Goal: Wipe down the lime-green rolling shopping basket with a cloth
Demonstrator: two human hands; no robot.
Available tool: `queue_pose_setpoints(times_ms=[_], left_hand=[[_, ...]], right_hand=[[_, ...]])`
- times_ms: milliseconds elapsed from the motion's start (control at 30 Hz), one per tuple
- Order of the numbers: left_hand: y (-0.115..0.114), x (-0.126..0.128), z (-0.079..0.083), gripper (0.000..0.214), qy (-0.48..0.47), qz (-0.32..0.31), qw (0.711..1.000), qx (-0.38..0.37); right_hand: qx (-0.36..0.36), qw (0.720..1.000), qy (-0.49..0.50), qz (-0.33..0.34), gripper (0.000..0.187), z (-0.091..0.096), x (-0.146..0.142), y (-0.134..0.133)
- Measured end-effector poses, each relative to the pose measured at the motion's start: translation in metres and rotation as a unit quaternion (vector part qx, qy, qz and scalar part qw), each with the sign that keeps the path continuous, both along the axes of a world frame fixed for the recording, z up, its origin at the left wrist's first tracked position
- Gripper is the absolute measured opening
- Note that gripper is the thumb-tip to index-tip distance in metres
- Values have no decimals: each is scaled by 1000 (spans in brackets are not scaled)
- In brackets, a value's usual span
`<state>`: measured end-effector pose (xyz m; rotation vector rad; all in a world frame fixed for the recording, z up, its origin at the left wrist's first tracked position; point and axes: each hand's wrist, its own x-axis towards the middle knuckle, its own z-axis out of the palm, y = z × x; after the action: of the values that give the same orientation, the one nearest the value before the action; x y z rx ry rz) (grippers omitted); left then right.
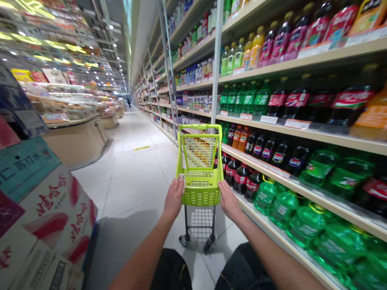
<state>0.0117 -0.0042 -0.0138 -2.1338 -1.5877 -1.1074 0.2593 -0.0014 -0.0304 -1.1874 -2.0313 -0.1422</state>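
Shelves [332, 139] flank the green cart [198, 177], probably light, stiff, best held by its sides; left hand [174, 197] pinches a pale wad [182, 177] there; right hand [229, 200] touches opposite, grip unclear.

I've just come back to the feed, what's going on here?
A person has the left hand and right hand on either side of the near end of a green shopping cart. Something white, maybe a tissue, shows at the left hand. Shelves of drink bottles line the right side; printed boxes stand left.
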Motion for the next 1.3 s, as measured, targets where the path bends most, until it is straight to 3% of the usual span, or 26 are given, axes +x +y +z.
queue_pose_setpoints(times_ms=[67,267,367,467,533,633,733,800,867,1000,1067,1100,1200,1300], left_hand=[[-2,3,-1,39,-3,5,1000,-1],[-2,91,7,45,92,-131,986,-39],[1,74,9,40,87,-128,987,-48],[2,28,9,39,9,-35,998,-57],[0,10,10,42,-46,-7,997,-69],[-12,23,15,51,-117,-51,987,-101],[-27,56,19,61,-186,-138,966,-119],[-36,72,22,62,-252,-176,941,-138],[-44,77,24,59,-346,-195,896,-199],[-53,71,31,48,-551,-250,729,-322],[-56,67,32,53,-610,-265,666,-338],[-57,65,32,53,-624,-252,655,-342],[-62,63,30,48,-633,-171,675,-337],[-66,65,27,52,-652,-185,655,-336]], right_hand=[[2,1000,8,-11,61,-1,-4,0],[-14,1000,-10,-20,64,3,-4,-1],[-29,998,-34,-33,61,8,1,-4],[-39,998,-41,-39,61,12,1,-7],[-46,997,-35,-49,60,16,-3,-10],[-49,997,0,-57,59,22,-17,-18],[-52,996,60,26,50,27,-38,-31],[-90,985,115,96,48,27,-51,-41],[-154,964,182,118,48,26,-62,-50],[-204,932,269,134,49,22,-71,-60],[-200,921,303,143,47,21,-72,-63],[-208,910,331,139,43,21,-73,-64],[-283,843,444,112,32,20,-79,-68],[-336,771,530,113,35,17,-86,-71]])
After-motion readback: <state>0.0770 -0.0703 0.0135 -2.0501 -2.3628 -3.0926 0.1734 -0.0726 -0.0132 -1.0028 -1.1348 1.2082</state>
